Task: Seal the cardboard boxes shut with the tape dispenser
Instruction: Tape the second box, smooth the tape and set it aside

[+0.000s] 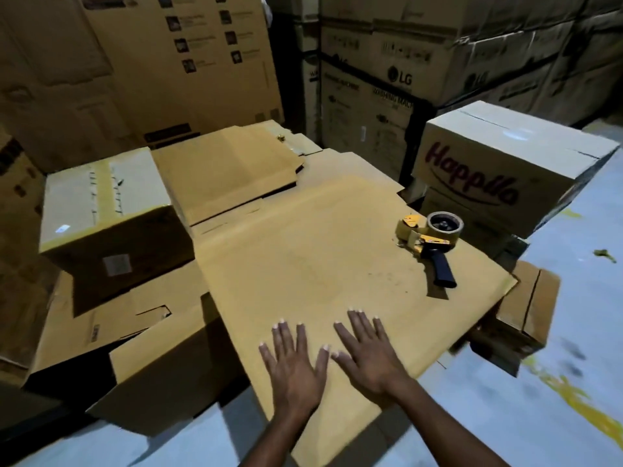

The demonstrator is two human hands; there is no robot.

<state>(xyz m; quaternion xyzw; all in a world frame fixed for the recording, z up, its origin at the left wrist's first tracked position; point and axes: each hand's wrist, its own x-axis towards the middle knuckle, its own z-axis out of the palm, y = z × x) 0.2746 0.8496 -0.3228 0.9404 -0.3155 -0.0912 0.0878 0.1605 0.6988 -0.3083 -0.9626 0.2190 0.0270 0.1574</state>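
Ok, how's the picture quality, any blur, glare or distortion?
Head view: wide-angle bend tilts the LG boxes; light is brightest on the flat cardboard sheet and tape dispenser, dim behind; the floor at right is smeared; left hand and right hand look sharp.

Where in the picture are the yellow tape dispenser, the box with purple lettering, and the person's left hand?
Yellow tape dispenser with dark handle (pixel 428 243): head view, on its yellow frame.
Pale cardboard box with purple lettering (pixel 488 176): head view, on its printed side.
Left hand (pixel 295 365): head view, on its back.
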